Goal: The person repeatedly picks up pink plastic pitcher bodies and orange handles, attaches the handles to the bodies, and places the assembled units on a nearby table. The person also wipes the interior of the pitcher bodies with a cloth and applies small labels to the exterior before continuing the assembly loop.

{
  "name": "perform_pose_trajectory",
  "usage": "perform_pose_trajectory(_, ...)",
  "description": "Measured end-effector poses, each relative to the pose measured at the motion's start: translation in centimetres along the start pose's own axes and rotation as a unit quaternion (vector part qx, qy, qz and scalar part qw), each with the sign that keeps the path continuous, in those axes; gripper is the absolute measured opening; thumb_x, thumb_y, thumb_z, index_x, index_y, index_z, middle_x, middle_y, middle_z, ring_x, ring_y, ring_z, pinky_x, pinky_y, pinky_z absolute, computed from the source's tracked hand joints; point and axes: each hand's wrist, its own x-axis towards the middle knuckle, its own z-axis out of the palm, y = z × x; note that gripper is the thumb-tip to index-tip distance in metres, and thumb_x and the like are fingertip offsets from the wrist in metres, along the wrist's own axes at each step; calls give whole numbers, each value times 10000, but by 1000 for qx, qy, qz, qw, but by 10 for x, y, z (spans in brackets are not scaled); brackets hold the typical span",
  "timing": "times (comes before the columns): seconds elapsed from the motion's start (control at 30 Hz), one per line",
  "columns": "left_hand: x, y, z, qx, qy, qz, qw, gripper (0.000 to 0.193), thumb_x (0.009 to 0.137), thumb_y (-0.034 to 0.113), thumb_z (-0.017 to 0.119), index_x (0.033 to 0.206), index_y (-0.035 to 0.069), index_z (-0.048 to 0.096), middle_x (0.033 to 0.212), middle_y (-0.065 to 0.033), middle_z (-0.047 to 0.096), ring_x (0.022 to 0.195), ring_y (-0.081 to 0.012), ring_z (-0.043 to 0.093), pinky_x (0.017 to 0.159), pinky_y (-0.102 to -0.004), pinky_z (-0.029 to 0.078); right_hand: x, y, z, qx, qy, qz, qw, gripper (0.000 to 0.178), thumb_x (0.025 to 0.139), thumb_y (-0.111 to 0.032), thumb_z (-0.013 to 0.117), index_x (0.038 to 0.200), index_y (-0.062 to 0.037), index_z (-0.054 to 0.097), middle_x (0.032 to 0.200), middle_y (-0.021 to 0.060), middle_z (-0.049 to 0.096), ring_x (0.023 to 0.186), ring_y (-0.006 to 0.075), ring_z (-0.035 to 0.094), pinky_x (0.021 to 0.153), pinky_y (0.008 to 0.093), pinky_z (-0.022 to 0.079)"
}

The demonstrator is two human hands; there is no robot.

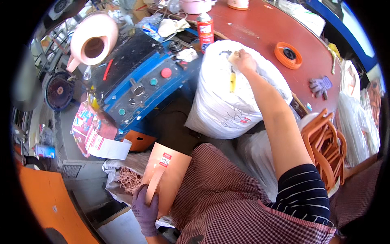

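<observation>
Left hand (146, 208) grips a jug (175, 175); right hand (246, 62), hold unclear, is at a sack (223, 105).

My gloved left fingers (142, 195) hold a jug (175, 175) by its handle (154, 181); my bare right fingers (243, 57) are at a sack's (221, 107) mouth. An orange ring (279, 52) and a glove (320, 86) lie on the tabletop (254, 24).

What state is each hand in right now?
Left hand: closed, holding the peach jug.
Right hand: at the white sack; grip cannot be told.
</observation>
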Motion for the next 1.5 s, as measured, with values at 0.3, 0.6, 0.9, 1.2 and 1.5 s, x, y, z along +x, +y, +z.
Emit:
perform_pose_trajectory(0.3,9,4,16,36,0,-42,998,382,795,249,712,1086,15,635,1058,-181,667,956,-359,638,833,-419,510,-56,-73,-65,246,222,-142,933,263,837,-239,656,949,-2,631,953,215,654,870,373,640,765,455,493)
perform_pose_trajectory(0.6,-15,3,33,-10,64,8,998,362,807,225,718,1079,-1,641,1006,-173,684,897,-337,661,793,-391,519,-393,-159,-38,411,-185,-418,789,209,747,34,581,939,0,654,946,157,640,885,346,629,808,405,515)
perform_pose_trajectory(0.9,-34,-9,34,-27,67,-3,997,375,782,204,731,1066,-13,620,945,-183,671,833,-355,652,743,-394,522,-440,-166,-74,468,-405,-393,680,253,764,98,561,976,6,663,978,133,679,923,265,659,842,351,523)
perform_pose_trajectory(1.2,-27,-6,22,-20,58,4,998,348,807,251,718,1059,22,648,975,-158,684,835,-337,668,744,-389,525,-378,-168,-73,474,-174,-366,782,327,740,135,493,994,-33,611,887,152,578,833,324,613,710,368,501)
perform_pose_trajectory(1.5,-20,-6,23,-20,46,10,999,333,792,206,723,1041,-1,641,973,-179,679,856,-341,661,760,-388,521,-348,-172,-68,425,-95,-406,803,284,768,94,534,1021,-10,610,926,154,596,844,346,619,725,402,521)
